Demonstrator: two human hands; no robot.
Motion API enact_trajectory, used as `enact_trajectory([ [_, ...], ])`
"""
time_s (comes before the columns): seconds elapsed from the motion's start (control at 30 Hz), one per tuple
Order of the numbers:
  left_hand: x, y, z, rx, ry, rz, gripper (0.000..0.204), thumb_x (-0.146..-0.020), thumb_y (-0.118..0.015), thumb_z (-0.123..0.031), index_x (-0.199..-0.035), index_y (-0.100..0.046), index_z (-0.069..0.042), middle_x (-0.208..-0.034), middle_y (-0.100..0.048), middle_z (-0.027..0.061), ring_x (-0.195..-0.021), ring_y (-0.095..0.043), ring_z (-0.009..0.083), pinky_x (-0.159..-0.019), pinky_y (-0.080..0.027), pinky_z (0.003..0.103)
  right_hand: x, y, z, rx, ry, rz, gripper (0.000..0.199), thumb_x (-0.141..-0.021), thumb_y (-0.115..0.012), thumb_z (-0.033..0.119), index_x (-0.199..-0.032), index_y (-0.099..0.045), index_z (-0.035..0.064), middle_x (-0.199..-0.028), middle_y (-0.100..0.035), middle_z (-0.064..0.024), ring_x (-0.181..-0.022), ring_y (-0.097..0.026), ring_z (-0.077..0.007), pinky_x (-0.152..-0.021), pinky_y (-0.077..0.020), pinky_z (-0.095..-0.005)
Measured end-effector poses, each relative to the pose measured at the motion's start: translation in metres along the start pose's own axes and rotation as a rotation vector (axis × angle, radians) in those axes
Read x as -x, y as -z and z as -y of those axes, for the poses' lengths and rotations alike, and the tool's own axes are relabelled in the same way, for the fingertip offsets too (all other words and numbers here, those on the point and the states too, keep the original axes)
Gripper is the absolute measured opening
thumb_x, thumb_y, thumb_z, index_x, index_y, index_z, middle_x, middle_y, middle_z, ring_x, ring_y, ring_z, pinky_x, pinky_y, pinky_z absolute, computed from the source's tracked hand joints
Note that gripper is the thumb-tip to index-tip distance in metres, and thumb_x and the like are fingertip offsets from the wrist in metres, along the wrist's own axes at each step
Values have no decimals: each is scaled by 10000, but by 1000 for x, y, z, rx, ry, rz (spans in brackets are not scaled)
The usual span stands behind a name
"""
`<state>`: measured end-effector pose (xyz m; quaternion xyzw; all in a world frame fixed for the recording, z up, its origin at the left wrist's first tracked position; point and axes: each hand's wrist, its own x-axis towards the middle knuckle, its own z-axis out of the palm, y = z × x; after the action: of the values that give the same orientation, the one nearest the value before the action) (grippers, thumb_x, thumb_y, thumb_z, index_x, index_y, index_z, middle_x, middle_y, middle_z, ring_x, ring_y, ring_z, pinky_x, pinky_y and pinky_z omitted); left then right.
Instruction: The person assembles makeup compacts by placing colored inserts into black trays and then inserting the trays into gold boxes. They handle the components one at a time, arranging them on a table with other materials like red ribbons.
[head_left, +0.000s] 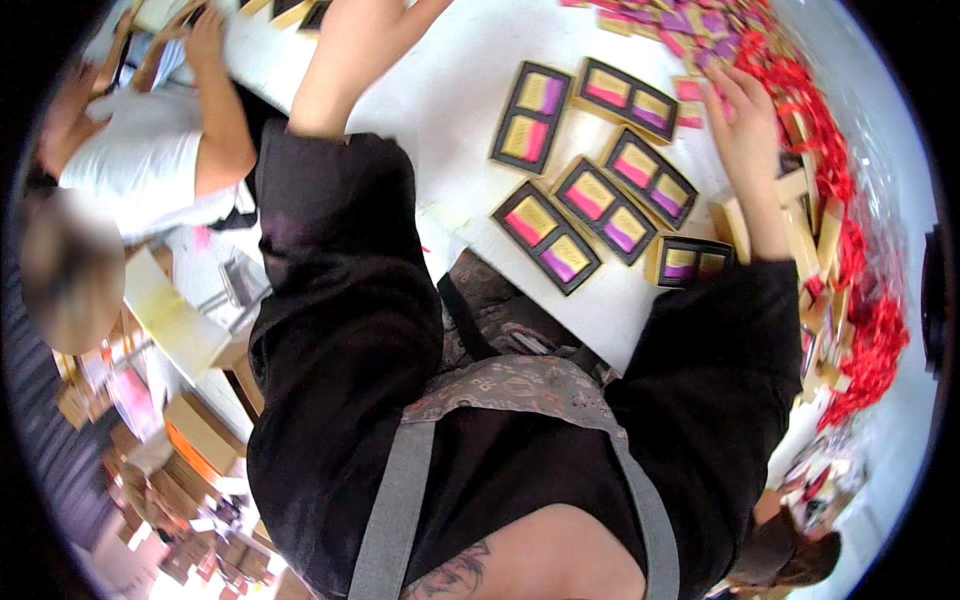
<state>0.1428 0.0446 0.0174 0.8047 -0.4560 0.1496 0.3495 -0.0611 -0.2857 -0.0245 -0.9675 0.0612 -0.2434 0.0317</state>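
Observation:
At the top edge my left hand [372,38] reaches forward over the white table; its thumb points away to the right, and the frame cuts off the other fingers. My right hand [745,105] is at the far right, fingers stretched and apart, the tips at small pink-and-gold packets [689,91]. Between my hands lie several open black-and-gold boxes. One box [626,100] next to my right hand, another box [532,118] to its left and a nearer box [546,238] each hold one pink-and-gold and one purple-and-gold packet. A smaller-looking box [690,262] lies partly behind my right sleeve.
Loose pink, purple and gold packets [690,25] form a pile at the far right. Beyond my right arm, red shredded filler [850,300] runs along the side, with gold box parts [800,205] beside it. A person [150,150] in white works at the left; cartons [200,430] stand below.

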Motion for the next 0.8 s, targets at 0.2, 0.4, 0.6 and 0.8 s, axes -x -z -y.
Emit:
enact_trajectory([
  [0.2,256,44,-7,-164,417,-304,283,-852,-590,0,-1134,-596,-23,-1057,-611,148,-924,-606,277,-804,-494,344,5,60,84,-281,-28,245,244,-893,-642,190,-1098,-687,67,-1180,-625,-105,-1081,-607,-244,-911,-473,-343],
  [0.4,472,21,-84,-458,997,-148,451,-822,-656,-56,-1252,-520,-37,-1266,-492,202,-1187,-485,349,-977,-435,411,75,86,211,-496,363,454,267,-771,-693,25,-1036,-677,61,-1120,-628,-109,-986,-625,-259,-839,-513,-372],
  [0.6,469,88,-24,-782,1010,-632,572,-794,-677,-75,-1309,-445,11,-1330,-444,244,-1252,-412,405,-1051,-343,478,156,8,321,-921,305,726,186,-746,-713,28,-928,-691,53,-1081,-646,-107,-849,-650,-239,-733,-540,-344],
  [0.8,446,-39,51,-291,1014,-208,518,-670,-697,-201,-1148,-549,-70,-1143,-525,169,-1088,-508,352,-884,-457,445,178,-222,361,-1066,-492,887,217,-916,-576,120,-1047,-662,-31,-1069,-656,-110,-900,-630,-168,-764,-505,-288],
])
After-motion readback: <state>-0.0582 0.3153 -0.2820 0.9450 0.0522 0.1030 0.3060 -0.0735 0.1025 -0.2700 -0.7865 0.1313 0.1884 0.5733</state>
